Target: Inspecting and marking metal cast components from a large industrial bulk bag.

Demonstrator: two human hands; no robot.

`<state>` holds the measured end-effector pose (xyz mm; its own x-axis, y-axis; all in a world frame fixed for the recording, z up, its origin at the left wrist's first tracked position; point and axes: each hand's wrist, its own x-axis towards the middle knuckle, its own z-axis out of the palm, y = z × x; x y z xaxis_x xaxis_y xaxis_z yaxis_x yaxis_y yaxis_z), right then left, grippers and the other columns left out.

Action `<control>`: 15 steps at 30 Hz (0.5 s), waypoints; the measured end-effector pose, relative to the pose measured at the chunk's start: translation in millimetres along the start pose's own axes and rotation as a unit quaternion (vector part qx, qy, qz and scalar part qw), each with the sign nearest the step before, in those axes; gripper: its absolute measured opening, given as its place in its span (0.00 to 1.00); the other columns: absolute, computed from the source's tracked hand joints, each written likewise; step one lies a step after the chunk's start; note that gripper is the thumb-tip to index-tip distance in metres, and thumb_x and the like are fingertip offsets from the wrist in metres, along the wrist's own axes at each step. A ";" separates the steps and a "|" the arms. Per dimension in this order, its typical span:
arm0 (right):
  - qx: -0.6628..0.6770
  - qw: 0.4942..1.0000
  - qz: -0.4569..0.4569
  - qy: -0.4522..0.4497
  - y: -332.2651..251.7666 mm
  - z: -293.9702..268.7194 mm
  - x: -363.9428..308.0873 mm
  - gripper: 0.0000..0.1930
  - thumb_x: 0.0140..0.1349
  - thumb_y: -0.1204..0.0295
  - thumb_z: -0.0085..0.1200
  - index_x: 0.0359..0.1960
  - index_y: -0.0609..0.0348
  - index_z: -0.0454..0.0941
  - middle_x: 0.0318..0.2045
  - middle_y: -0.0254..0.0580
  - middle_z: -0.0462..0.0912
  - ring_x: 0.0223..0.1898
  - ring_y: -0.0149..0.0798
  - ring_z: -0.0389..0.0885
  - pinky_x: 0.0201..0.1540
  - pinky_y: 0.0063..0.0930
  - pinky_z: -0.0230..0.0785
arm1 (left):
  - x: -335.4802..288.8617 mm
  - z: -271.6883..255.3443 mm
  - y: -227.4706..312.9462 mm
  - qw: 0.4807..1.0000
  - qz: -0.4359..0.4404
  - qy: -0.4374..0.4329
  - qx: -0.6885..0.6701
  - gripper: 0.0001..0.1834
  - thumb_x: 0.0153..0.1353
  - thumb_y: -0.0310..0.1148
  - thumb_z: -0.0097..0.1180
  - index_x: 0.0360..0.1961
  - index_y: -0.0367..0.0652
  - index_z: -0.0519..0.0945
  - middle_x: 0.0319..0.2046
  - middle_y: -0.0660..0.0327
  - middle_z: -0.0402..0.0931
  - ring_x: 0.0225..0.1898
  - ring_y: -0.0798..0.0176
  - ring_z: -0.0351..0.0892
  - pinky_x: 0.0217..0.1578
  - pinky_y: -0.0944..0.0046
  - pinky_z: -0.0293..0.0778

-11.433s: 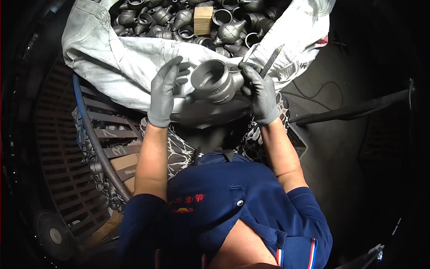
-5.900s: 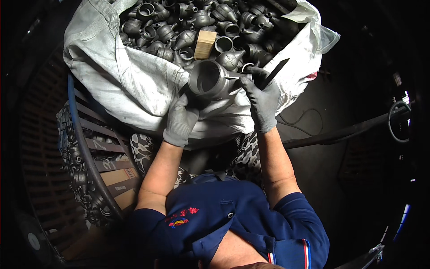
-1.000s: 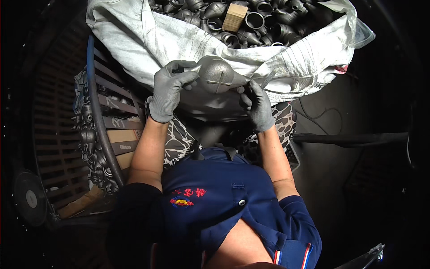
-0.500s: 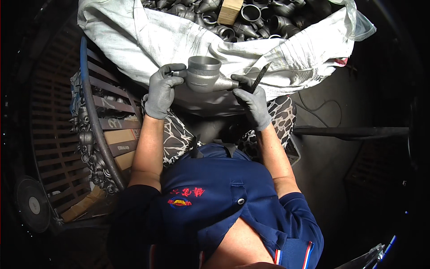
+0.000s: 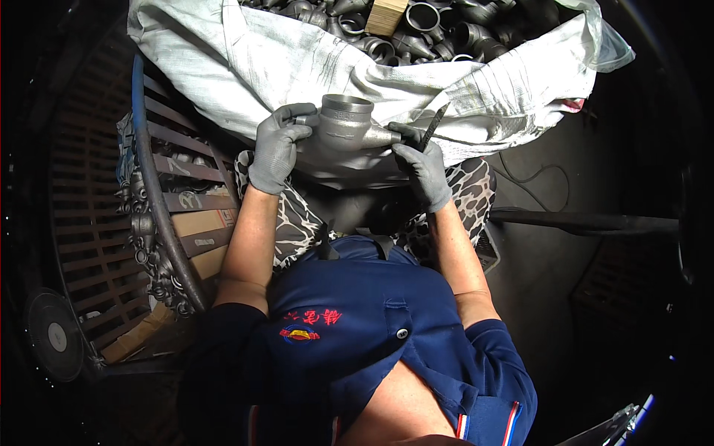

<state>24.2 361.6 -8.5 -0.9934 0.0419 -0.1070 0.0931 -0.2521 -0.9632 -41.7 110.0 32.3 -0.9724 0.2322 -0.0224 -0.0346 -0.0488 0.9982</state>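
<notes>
Both my hands wear grey gloves and hold one grey metal pipe fitting (image 5: 348, 126) in front of my chest, its threaded round mouth facing up. My left hand (image 5: 274, 147) grips the fitting's left branch. My right hand (image 5: 421, 165) holds the right branch and also pinches a thin dark blade-like tool (image 5: 433, 125) that sticks up and to the right. Just behind the fitting lies a big white woven sack (image 5: 245, 59) filled with several more grey pipe fittings (image 5: 424, 22) and a small wooden block (image 5: 387, 13).
A metal grate crate (image 5: 97, 223) with cast parts and cardboard stands at my left, with a blue hose (image 5: 152, 186) over it. A small fan (image 5: 53, 336) sits at lower left. A dark bar (image 5: 587, 221) and a cable (image 5: 532, 178) lie at right. Patterned cloth (image 5: 294, 215) covers my lap.
Over the last second I have turned the fitting in my hands, so its threaded mouth now faces up. The tool in my right hand shows again beside it.
</notes>
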 end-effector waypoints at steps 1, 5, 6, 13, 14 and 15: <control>0.000 1.000 0.001 0.001 -2.1 2.0 -0.7 0.20 0.55 0.77 0.56 0.52 0.63 0.75 0.29 0.29 0.80 0.26 0.18 0.69 0.29 0.13 0.60 | -0.5 0.1 -0.5 1.000 0.019 -0.002 0.003 0.21 0.53 0.14 0.43 0.51 0.22 0.70 0.39 0.54 0.78 0.39 0.70 0.75 0.44 0.74 0.71; 0.006 0.999 0.017 0.028 -20.1 14.0 -6.6 0.13 0.59 0.72 0.56 0.45 0.62 0.78 0.23 0.28 0.77 0.23 0.18 0.68 0.26 0.13 0.59 | 2.2 -4.0 -11.0 0.999 0.030 -0.013 0.008 0.21 0.55 0.18 0.45 0.52 0.23 0.69 0.39 0.53 0.78 0.39 0.69 0.76 0.43 0.73 0.71; -0.001 0.999 0.023 0.043 -22.0 15.2 -7.4 0.10 0.60 0.71 0.56 0.41 0.61 0.79 0.21 0.28 0.76 0.22 0.18 0.67 0.25 0.13 0.58 | 3.6 -2.9 -10.3 0.997 -0.016 0.003 -0.070 0.22 0.56 0.20 0.46 0.53 0.24 0.69 0.40 0.53 0.78 0.40 0.68 0.76 0.43 0.73 0.70; -0.021 0.997 0.028 0.062 -27.2 16.8 -9.5 0.12 0.63 0.62 0.53 0.26 0.57 0.76 0.19 0.30 0.76 0.18 0.20 0.65 0.21 0.15 0.56 | 1.9 2.9 9.3 0.992 -0.028 0.016 -0.121 0.21 0.60 0.26 0.48 0.54 0.26 0.69 0.36 0.54 0.77 0.36 0.69 0.76 0.35 0.73 0.71; -0.026 0.997 0.021 0.066 -27.4 17.8 -10.4 0.13 0.63 0.61 0.53 0.26 0.57 0.76 0.18 0.30 0.75 0.18 0.20 0.65 0.21 0.16 0.55 | 0.6 3.1 11.0 0.995 -0.026 0.023 -0.097 0.20 0.61 0.28 0.49 0.53 0.27 0.71 0.33 0.57 0.77 0.32 0.71 0.75 0.32 0.74 0.71; -0.030 0.997 0.013 0.070 -27.0 18.8 -11.3 0.14 0.63 0.60 0.53 0.26 0.57 0.76 0.18 0.30 0.75 0.17 0.20 0.65 0.20 0.16 0.55 | 1.1 2.5 10.0 0.995 -0.026 0.023 -0.097 0.20 0.61 0.28 0.49 0.53 0.27 0.71 0.33 0.57 0.77 0.32 0.71 0.75 0.32 0.74 0.71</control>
<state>31.7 349.7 23.4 -0.9718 0.1721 -0.1613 0.1265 -0.1969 -0.9722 -42.5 112.2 42.4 -0.9774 0.1952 -0.0815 -0.1255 -0.2250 0.9663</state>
